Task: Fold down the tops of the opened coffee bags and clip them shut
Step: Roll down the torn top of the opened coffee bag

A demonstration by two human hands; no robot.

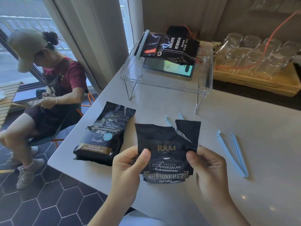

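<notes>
I hold a black coffee bag (166, 144) upright over the white table (244, 111), its torn top standing open. My left hand (128, 167) pinches its left edge and my right hand (206, 167) pinches its right edge. A second black coffee bag (101, 136) with a torn top lies flat on the table to the left. A long blue clip (232, 154) lies open on the table to the right. Another blue clip (169, 120) is partly hidden behind the held bag.
A clear acrylic riser (162, 82) at the back carries more black coffee bags (172, 46), one with a grey clip (143, 43). A wooden tray (254, 79) of glass cups stands back right. A person (48, 95) sits at the left past the table edge.
</notes>
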